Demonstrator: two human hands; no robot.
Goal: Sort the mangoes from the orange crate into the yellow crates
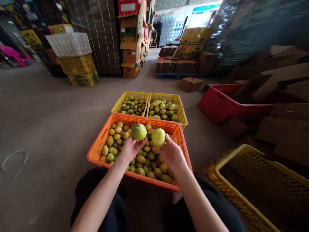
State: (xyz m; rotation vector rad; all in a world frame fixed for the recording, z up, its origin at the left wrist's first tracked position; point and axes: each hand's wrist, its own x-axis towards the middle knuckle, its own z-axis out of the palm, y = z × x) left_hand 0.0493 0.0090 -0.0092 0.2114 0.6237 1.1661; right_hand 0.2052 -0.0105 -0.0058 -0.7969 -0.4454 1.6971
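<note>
Above an orange crate [100, 145] of green and yellow fruits, both of my hands hold up one fruit each. My left hand [131, 147] is closed around the underside of a green fruit [139, 131]. A yellow-green fruit [158, 137] rests in the fingers of my right hand [172, 153], close beside the green one with a small gap between them. Behind the orange crate stand two yellow crates, the left one [118, 102] with small green and yellow fruits and the right one [183, 112] with larger ones.
At the lower right is a large yellow crate [243, 149], with a red crate [217, 108] holding cardboard beyond it. Stacked white [70, 44] and yellow crates [83, 78] stand at the back left. Cardboard boxes [131, 56] and a loaded pallet [177, 76] are further back.
</note>
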